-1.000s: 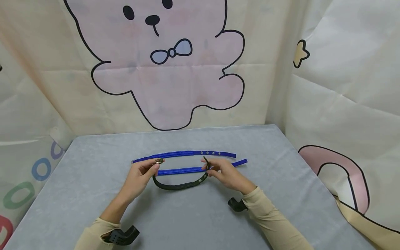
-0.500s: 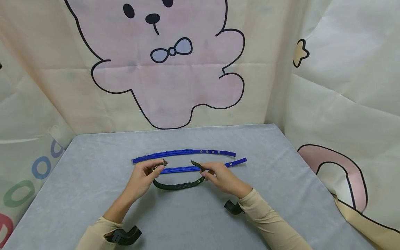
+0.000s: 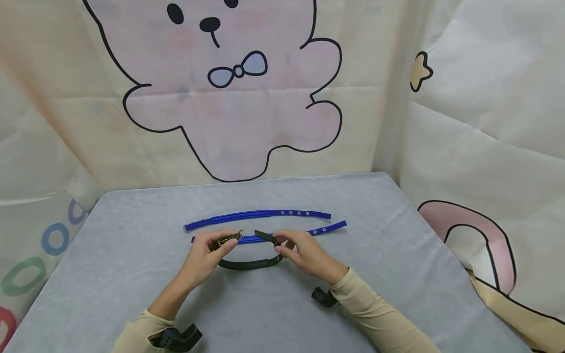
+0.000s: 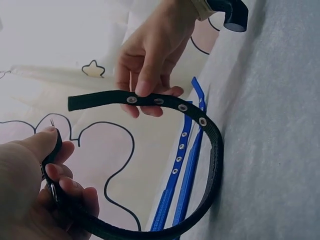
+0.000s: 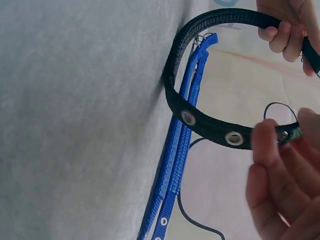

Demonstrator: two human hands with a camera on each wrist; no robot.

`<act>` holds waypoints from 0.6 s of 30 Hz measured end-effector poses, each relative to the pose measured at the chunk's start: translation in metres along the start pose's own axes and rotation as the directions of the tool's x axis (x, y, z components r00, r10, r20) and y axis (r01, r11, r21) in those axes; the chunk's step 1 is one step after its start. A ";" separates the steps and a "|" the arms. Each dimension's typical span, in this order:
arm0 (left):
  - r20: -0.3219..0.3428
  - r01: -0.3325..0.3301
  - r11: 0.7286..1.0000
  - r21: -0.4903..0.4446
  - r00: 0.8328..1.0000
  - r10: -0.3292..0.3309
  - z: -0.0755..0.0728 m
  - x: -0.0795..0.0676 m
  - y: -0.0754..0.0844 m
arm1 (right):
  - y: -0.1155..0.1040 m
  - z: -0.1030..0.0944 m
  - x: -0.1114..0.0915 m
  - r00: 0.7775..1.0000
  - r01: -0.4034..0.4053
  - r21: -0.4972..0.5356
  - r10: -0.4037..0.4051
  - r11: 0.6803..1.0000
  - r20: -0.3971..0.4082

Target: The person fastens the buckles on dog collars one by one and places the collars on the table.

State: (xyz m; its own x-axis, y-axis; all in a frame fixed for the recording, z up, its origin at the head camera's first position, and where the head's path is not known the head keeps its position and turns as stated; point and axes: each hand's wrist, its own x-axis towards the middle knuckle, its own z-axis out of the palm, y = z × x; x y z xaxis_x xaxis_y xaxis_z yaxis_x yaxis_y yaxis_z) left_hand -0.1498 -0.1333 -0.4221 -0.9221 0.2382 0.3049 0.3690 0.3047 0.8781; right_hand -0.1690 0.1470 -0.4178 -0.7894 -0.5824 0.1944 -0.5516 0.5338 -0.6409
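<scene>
A dark green collar with metal eyelets bends in a loop between both hands. My left hand grips its buckle end; in the head view the metal buckle pokes out past the fingertips. My right hand pinches the eyelet end between thumb and fingers. The free tip of that end points toward the left hand, and a gap separates the two ends. In the right wrist view, the padded middle curves away, and the right fingers cover part of the eyelet row.
Two blue collars lie stretched out behind the hands. The far blue collar shows its eyelets at the right; the near blue collar is partly hidden by the hands. A grey cloth covers the table, with printed curtains around it.
Both hands have come closer together, the right one moving left with the eyelet end. The tip of the dark green collar has swung round toward the buckle. The blue collars stay put.
</scene>
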 end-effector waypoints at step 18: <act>0.020 -0.018 0.999 -0.030 1.000 0.018 0.010 -0.002 0.002 | -0.001 0.010 0.000 0.995 0.085 0.006 -0.084 0.996 -0.054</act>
State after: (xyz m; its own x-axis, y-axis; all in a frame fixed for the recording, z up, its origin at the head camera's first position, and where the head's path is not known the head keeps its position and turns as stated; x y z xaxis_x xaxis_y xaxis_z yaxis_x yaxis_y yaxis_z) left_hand -0.1461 -0.1241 -0.4245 -0.9126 0.2623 0.3135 0.3817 0.2724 0.8832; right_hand -0.1657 0.1403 -0.4251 -0.7536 -0.5911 0.2875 -0.6147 0.4786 -0.6270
